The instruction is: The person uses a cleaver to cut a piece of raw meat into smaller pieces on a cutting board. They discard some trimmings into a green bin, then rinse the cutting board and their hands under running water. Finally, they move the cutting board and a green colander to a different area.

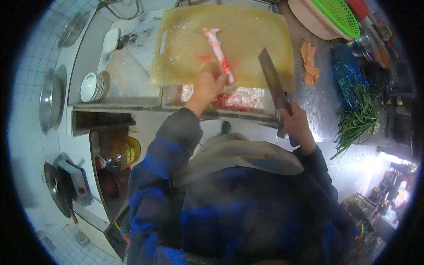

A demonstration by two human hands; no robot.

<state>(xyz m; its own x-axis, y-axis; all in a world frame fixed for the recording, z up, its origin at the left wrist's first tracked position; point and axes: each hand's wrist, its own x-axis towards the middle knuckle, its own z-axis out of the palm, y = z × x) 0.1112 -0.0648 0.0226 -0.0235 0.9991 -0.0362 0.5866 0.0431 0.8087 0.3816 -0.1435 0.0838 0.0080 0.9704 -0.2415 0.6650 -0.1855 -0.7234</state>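
A long, narrow piece of raw meat or bone point(217, 48), pink-white with red near its lower end, lies on a yellowed plastic cutting board point(185, 33). My left hand point(209, 83) is at its near end, thumb against the piece; blur hides whether the fingers grip it. In my right hand point(296, 122) is the handle of a broad-bladed kitchen knife point(272, 76). Its blade points away from me over the board's right part, apart from the meat. Below the board's near edge, red and white raw scraps point(240, 101) show in the opening.
Stacked white bowls point(88, 87) and a white dish point(111, 40) stand left. On the right counter lie a tan strip of meat or skin point(309, 63), a blue plastic bag point(346, 73) and green leafy stalks point(359, 114). A green colander point(338, 16) sits in a basin point(306, 18).
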